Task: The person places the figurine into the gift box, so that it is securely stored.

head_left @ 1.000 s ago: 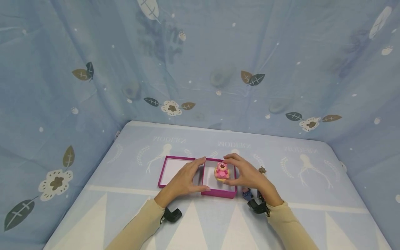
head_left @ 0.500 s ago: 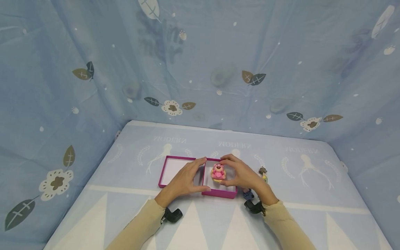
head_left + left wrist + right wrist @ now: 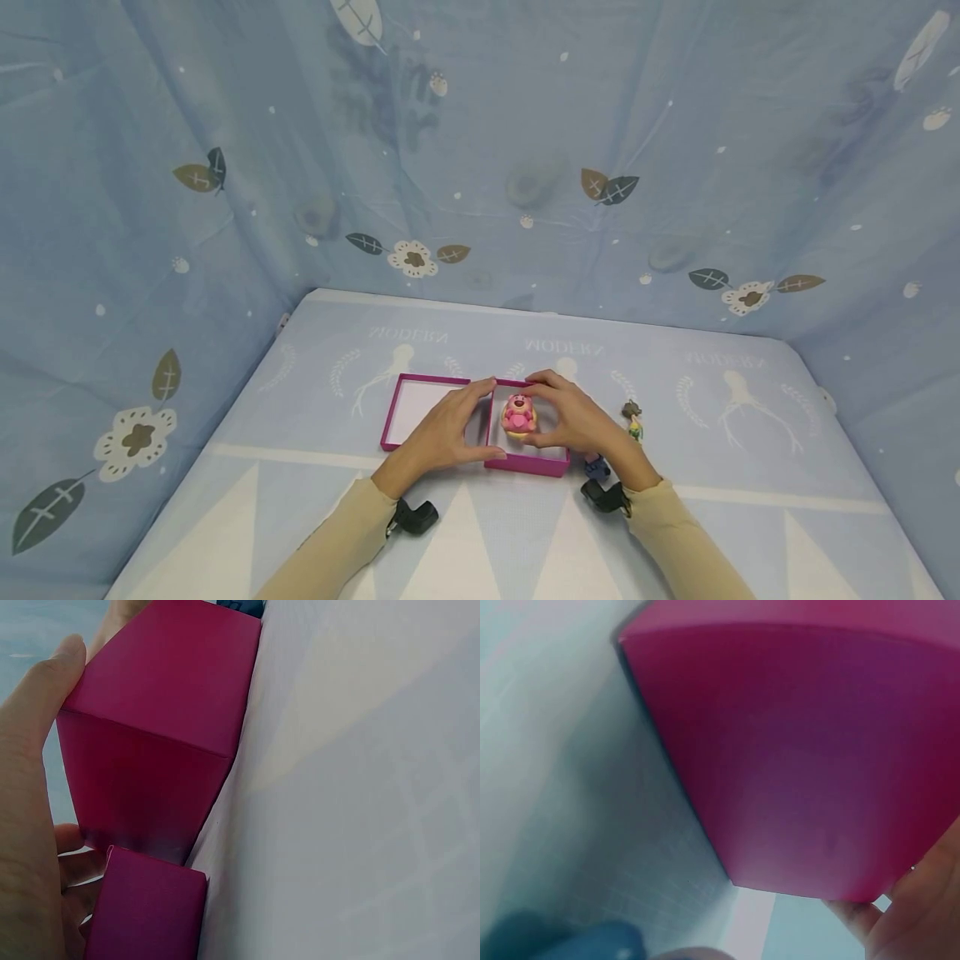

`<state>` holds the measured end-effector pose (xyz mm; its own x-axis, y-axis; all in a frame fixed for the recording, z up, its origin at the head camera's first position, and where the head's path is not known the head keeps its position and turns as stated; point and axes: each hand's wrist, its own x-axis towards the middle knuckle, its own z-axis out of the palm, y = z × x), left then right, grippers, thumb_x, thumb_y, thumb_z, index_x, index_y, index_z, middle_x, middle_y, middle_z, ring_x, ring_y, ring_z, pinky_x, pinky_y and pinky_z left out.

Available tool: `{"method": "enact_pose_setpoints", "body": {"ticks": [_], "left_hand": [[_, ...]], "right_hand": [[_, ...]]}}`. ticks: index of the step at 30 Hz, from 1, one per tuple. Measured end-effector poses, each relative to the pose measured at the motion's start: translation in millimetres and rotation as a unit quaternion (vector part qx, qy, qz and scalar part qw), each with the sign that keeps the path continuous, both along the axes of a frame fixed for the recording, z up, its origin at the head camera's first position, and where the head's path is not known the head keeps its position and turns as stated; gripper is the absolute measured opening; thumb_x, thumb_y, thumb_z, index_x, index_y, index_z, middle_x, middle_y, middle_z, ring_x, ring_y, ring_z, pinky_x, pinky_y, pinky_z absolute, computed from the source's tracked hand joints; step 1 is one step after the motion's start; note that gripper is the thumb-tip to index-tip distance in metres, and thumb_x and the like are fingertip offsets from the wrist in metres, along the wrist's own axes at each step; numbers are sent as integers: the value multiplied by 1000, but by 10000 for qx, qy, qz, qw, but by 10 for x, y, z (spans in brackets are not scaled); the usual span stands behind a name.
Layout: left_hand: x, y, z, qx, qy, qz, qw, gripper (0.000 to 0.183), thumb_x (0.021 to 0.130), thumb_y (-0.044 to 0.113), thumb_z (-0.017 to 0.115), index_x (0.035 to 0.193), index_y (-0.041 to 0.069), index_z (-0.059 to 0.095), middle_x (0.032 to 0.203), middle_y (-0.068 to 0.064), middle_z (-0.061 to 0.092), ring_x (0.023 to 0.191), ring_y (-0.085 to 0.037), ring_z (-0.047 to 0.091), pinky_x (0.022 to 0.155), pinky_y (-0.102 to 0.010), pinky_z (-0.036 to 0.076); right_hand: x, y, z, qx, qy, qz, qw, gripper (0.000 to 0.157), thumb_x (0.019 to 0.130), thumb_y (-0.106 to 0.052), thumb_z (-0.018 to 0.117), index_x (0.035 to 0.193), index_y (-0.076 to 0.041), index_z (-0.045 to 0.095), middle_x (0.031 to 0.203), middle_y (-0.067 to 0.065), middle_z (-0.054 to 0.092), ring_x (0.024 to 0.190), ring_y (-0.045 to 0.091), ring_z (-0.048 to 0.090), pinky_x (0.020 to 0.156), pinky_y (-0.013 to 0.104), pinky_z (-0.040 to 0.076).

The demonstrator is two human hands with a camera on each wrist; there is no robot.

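Note:
A pink bear figurine with a yellow rim around it is inside the open magenta box. My right hand reaches over the box's right side and pinches the bear between thumb and fingers. On the box's left side, my left hand grips it, thumb at the front corner and fingers toward the back. The left wrist view shows that thumb on the box's upper edge. Box walls fill much of the right wrist view, hiding the bear there.
Left of the box lies its shallow magenta lid, white inside. To the right are a small blue figure, partly behind my right wrist, and a brown-headed figure with yellow and green. A patterned blue curtain hangs behind the table.
My right hand has moved left with the bear, from the box's middle toward its left wall. The left hand stays in place on the box.

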<state>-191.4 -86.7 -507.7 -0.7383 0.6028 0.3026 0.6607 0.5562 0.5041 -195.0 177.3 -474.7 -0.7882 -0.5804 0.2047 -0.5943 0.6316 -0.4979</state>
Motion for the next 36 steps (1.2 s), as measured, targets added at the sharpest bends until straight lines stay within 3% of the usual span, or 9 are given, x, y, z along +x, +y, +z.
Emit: {"method": "enact_pose_setpoints", "body": {"ticks": [22,36], "left_hand": [[-5,4,-10,-32,2,5,10000,104,73,67,73,152,12,34,153,-1,42,136,-21,45,113,-43,38],[-10,9,-4,12,92,-10,10000,105,72,68,73,151,11,34,150,-1,45,132,-22,48,111,-43,41]], "right_hand": [[-49,-64,-14,44,-262,-194,9995,66,68,-39,88,126,-16,65,139,13,52,125,33,53,102,53,46],[-62,-147,-4,254,149,-308,9991,65,64,-41,90,120,-16,68,133,13,56,120,33,55,102,55,43]]}}
